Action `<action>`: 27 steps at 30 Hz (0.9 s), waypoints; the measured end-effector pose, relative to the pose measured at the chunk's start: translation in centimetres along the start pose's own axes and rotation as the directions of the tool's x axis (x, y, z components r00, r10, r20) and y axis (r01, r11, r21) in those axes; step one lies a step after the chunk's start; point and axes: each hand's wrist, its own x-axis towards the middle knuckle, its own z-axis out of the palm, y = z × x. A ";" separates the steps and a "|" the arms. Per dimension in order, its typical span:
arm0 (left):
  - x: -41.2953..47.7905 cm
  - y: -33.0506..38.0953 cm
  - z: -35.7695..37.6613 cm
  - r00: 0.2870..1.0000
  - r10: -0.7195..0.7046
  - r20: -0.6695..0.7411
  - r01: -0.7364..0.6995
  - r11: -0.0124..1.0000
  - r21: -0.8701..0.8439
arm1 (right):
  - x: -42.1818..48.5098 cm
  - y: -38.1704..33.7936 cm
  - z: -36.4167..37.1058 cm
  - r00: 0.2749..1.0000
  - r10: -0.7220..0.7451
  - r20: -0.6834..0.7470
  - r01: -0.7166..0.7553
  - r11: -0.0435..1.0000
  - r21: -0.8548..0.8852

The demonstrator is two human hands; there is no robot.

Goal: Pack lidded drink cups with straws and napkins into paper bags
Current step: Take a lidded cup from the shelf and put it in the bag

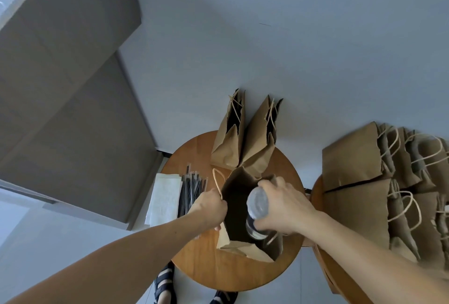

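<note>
- Standing right next to this person: the left hand is clamped on the left rim of the open paper bag. Its fingers are curled over the edge, right where the twine handle loops up.
- The right hand has the lidded cup wrapped from the side, thumb on the near side and fingers round the far side. Solid grip, no doubt about that one.
- The cup sits in the mouth of the bag. Its clear lid is level with the rim or a bit above it, and the lower part goes down into the dark inside. Can't tell if the bottom touches the bag floor.
- That bag stands roughly mid-way on a round wooden table, with its mouth spread wide.
- Behind it, two more paper bags stand upright side by side at the far edge by the wall. Their tops are only slightly open and their handles poke up.
- On the table's left edge there's a stack of white napkins, partly hanging over the rim. A row of wrapped black straws lies just beside it, between the napkins and the left hand.
- Off to the right, a second wooden table carries a pile of flat bags. They're overlapped, with handles pointing right.
- A grey cabinet fills the left side of the room.
- The person's sandals show on the floor under the table's near edge.
</note>
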 end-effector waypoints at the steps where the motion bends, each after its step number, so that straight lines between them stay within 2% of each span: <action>1: -0.3 0.2 0.2 1.000 0.017 0.006 -0.017 1.000 0.013 | 0.9 -0.3 0.4 0.997 0.080 -0.004 -0.080 0.997 0.001; 3: -0.9 0.8 0.7 0.999 0.042 0.016 -0.043 0.998 0.035 | 2.6 -1.0 1.3 0.978 0.208 0.000 -0.208 0.978 0.004; 5: -1.4 1.3 0.9 0.999 0.044 0.027 -0.045 0.998 0.035 | 3.9 -1.8 2.4 0.963 0.269 -0.010 -0.269 0.962 -0.045; 8: -1.8 1.7 0.8 0.999 0.022 0.034 -0.024 0.998 0.054 | 5.0 -3.0 5.2 0.985 0.160 -0.057 -0.169 0.956 -0.240; 11: -2.1 1.6 0.5 0.999 0.034 0.030 -0.036 0.995 0.092 | 5.8 -3.0 8.5 0.999 0.046 0.002 -0.042 0.937 -0.346; 15: -2.2 1.3 0.4 0.996 0.078 0.045 -0.085 0.975 0.203 | 7.4 -1.7 11.2 0.992 0.113 0.060 -0.079 0.911 -0.406; 18: -2.0 1.0 0.6 0.994 0.097 0.045 -0.105 0.968 0.229 | 8.6 -1.7 12.6 0.989 0.069 0.130 0.002 0.876 -0.483; 23: -1.5 0.3 0.8 0.994 0.107 0.019 -0.109 0.973 0.202 | 10.0 -1.1 15.0 0.989 0.001 0.147 0.075 0.858 -0.508; 27: -1.0 -0.3 0.7 0.993 0.118 0.005 -0.116 0.974 0.193 | 10.4 -0.5 16.7 0.992 0.024 0.120 0.029 0.908 -0.418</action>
